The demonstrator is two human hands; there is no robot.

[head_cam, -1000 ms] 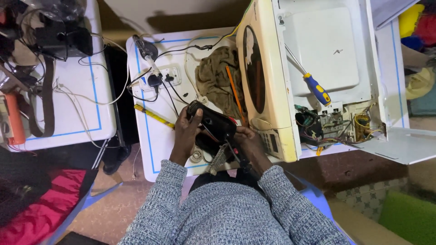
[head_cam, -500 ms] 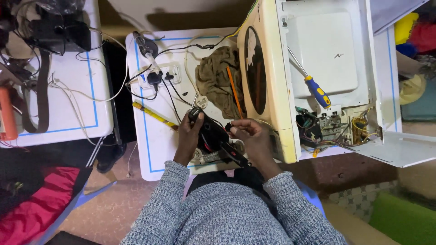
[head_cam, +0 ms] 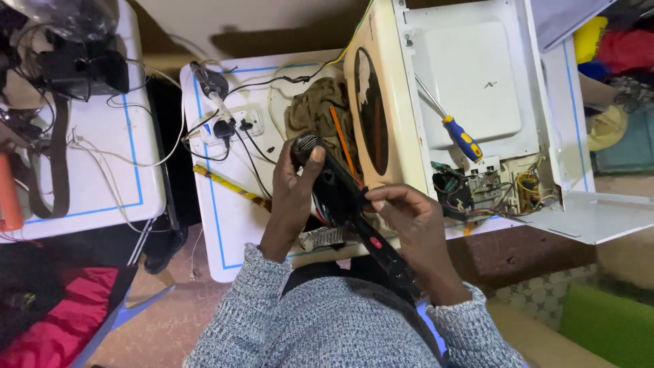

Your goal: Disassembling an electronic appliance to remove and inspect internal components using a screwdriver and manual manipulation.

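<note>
Head camera view, looking straight down at two hands holding a long black handheld appliance over the near edge of a white counter. It lies on a slant, its rounded grey-mesh head up and to the left, its handle running down toward the person's body, with a small red button on the handle. The left hand comes up from a grey knit sleeve, fingers curled around the upper part of the appliance and thumb pressed against its head. The right hand wraps the middle of the body from the right side, fingertips pinched onto its edge. Just beyond lie an olive cloth, a white power strip and a yellow pencil. To the right, an opened cream appliance casing carries a blue-and-yellow screwdriver and shows exposed wiring.
</note>
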